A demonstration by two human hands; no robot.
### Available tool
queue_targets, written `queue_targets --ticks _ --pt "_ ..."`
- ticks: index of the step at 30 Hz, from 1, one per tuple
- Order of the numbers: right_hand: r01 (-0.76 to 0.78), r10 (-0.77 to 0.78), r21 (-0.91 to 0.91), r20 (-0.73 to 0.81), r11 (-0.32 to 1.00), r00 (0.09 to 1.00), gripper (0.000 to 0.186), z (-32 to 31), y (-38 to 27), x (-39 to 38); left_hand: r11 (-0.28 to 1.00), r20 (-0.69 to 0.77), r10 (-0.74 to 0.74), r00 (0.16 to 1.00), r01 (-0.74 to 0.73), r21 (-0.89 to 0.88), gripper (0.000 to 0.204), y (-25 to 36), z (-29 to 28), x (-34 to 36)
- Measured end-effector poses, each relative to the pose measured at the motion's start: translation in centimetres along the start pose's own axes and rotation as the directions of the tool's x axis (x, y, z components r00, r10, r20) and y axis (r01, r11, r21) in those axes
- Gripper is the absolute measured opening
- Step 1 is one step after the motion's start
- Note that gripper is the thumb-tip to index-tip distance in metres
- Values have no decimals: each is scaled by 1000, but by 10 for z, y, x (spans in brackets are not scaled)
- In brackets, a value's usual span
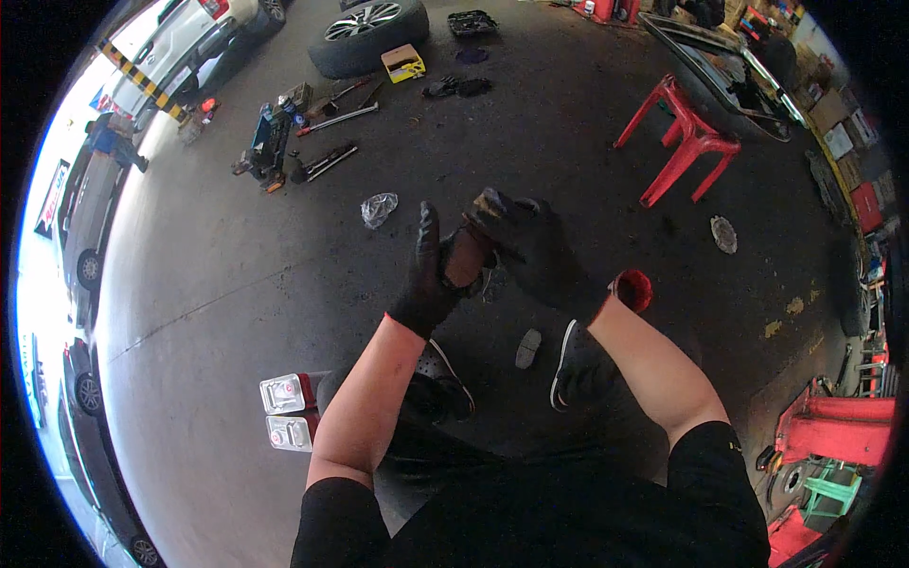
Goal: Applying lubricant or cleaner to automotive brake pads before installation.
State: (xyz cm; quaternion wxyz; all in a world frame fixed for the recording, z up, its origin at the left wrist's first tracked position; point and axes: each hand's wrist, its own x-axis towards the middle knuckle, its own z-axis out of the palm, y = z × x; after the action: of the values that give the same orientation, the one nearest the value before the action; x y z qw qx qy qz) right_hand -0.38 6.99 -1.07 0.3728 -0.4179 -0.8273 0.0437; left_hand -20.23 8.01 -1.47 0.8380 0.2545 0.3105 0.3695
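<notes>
Both my hands wear black gloves and meet in front of me, above the floor. My left hand (428,284) is closed round a reddish-brown flat piece (465,258), its thumb pointing up. The piece looks like a sheet of sandpaper, but its kind is not certain. My right hand (538,244) bends its fingers over the far end of the same piece, hiding that end. Between my shoes on the floor lies a grey brake pad (528,348). A red cup (632,290) stands beside my right wrist.
Two red-and-silver cans (289,413) stand left of my knee. Ahead are a crumpled clear plastic bag (379,210), an open toolbox (269,144), wrenches (339,120), a yellow box (404,63) and a wheel (367,38). A red stool (677,142) stands at right. A person (115,138) is far left.
</notes>
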Motion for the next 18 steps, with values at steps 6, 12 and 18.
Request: queue_targets --ticks 6,12,18 --pt "82 -66 -124 124 989 990 60 -6 -21 -1 994 -70 -5 998 -3 -108 86 5 12 12" --pt "119 -125 70 103 990 987 61 7 -29 0 895 592 -46 805 296 -332 90 -2 -69 33" --pt "64 -58 -36 139 997 989 57 6 6 3 987 -202 -150 968 158 20 95 -1 -18 24"
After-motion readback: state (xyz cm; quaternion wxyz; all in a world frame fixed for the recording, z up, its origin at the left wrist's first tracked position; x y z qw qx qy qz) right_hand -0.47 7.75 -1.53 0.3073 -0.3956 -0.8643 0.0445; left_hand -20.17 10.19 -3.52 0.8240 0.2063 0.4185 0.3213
